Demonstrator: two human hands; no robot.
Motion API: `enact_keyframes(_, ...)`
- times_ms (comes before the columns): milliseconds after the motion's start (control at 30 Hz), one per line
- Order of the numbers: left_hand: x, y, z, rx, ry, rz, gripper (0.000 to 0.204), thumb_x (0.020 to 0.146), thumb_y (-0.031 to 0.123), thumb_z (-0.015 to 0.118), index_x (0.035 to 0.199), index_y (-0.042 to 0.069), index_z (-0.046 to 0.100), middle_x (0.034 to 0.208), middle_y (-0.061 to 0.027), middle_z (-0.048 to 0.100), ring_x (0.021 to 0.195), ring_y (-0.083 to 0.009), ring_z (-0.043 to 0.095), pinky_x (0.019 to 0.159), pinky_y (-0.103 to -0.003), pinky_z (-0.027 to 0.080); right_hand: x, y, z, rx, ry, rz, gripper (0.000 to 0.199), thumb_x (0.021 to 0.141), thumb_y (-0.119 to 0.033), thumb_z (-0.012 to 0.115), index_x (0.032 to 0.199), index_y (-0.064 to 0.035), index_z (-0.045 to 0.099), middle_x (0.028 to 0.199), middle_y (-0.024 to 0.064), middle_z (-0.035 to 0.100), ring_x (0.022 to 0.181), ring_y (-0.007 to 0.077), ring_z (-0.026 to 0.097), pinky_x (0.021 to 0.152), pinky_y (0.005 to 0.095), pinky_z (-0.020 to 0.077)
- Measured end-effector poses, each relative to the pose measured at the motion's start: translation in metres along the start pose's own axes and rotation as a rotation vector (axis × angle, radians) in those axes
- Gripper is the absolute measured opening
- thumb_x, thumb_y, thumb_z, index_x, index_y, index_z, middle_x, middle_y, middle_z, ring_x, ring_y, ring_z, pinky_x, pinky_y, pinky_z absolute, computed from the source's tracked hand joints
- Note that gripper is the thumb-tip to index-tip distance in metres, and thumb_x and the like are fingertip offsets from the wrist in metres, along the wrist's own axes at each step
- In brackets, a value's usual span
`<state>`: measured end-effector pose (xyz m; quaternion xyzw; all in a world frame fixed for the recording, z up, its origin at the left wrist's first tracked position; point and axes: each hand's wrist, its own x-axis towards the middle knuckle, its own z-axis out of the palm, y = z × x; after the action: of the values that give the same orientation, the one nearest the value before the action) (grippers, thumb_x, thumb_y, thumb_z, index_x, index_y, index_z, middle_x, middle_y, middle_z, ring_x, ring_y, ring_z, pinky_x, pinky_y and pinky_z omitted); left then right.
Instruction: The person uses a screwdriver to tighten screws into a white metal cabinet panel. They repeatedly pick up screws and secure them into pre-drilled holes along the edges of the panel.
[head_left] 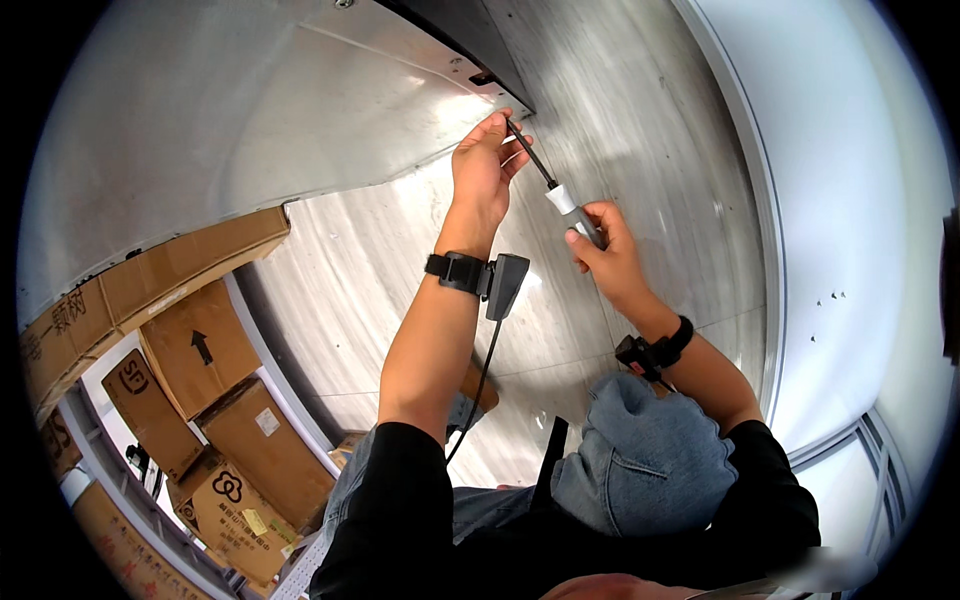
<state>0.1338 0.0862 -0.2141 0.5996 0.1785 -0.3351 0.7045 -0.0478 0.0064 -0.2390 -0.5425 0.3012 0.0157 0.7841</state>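
My right hand (612, 255) is wrapped round the grey and white handle of a screwdriver (570, 206). Its dark shaft slants up and to the left, toward a lower corner of a large metal panel (300, 110). At the shaft's end, the thumb and forefinger of my left hand (485, 165) pinch round the tip, while the other fingers are loosely curled. Whether a small part also sits between those fingertips is hidden. Just beyond them lies the panel's edge, with small holes and a dark slot (483, 78).
Stacked cardboard boxes (262, 440) stand on a rack at the lower left, and a long flattened carton (200, 262) lies by the panel. A white wall-like surface (830, 200) curves along the right. My denim-covered knee (650, 460) is raised above the grey wood-look floor (640, 120).
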Motion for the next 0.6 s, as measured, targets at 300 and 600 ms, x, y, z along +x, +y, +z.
enact_keyframes(300, 0.008, 0.02, 0.006, 0.072, -0.001, 0.06, 0.02, 0.092, 0.02, 0.056, 0.1, 0.002, 0.062, 0.084, -0.0036, 0.063, 0.073, -0.0142, 0.06, 0.064, -0.024, 0.05, 0.003, -0.015, 0.021, 0.242, -0.038, 0.086, 0.029, 0.089, -0.014, 0.059, 0.111, -0.0028, 0.043, 0.091, 0.0069, 0.051, 0.065, 0.0109, 0.054, 0.053, 0.0252, 0.0441)
enact_keyframes(600, 0.012, 0.018, 0.009, 0.085, 0.042, 0.087, 0.017, 0.092, 0.016, 0.057, 0.098, 0.0, 0.061, 0.083, -0.0051, 0.062, 0.071, -0.0144, 0.06, 0.062, -0.024, 0.05, 0.002, -0.02, 0.024, 0.299, -0.069, 0.13, 0.029, 0.09, -0.016, 0.058, 0.11, -0.0026, 0.042, 0.091, 0.0077, 0.049, 0.065, 0.0124, 0.054, 0.054, 0.0267, 0.044)
